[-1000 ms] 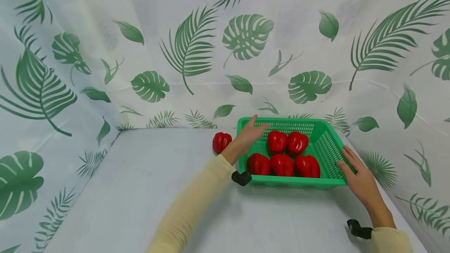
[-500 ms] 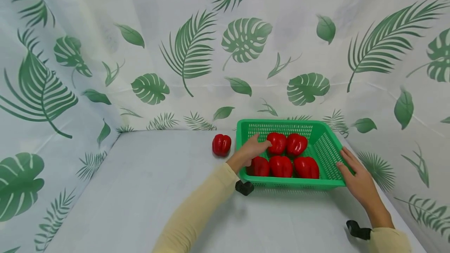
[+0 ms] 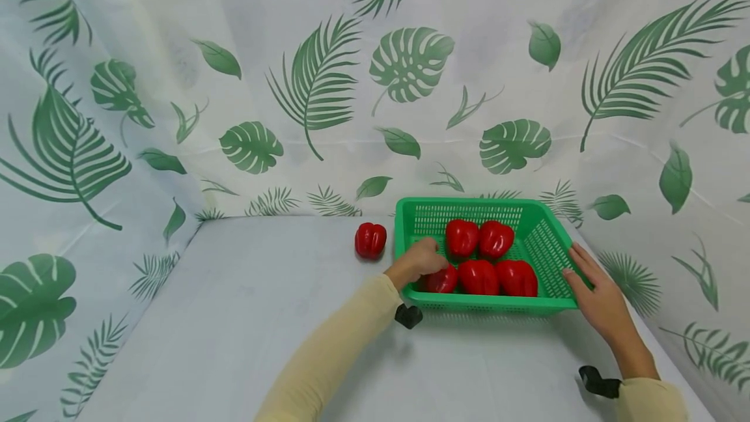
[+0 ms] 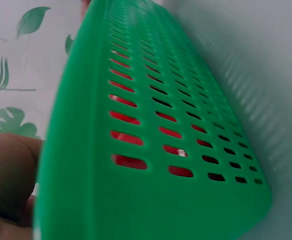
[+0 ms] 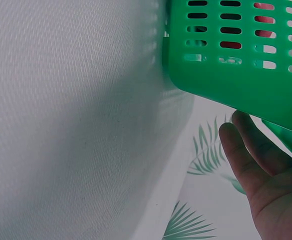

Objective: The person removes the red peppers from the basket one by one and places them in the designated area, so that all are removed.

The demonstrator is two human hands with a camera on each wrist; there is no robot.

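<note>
In the head view a green plastic basket holds several glossy red bell peppers. My left hand reaches over the left rim and grips the front-left bell pepper with curled fingers; part of this pepper is hidden behind the hand. In the left wrist view the basket wall covers most of that grip. At the basket's right end, my right hand rests against the rim with straight fingers. The right wrist view shows the fingers of that hand extended beside the basket's end wall.
One more red bell pepper sits on the white table, left of the basket. Leaf-printed white sheeting hangs behind the table and along its sides. Black straps are on both wrists.
My left hand has come down into the basket from above its left side and taken hold of the front-left pepper. The front row of peppers has shifted slightly right. My right hand stays put.
</note>
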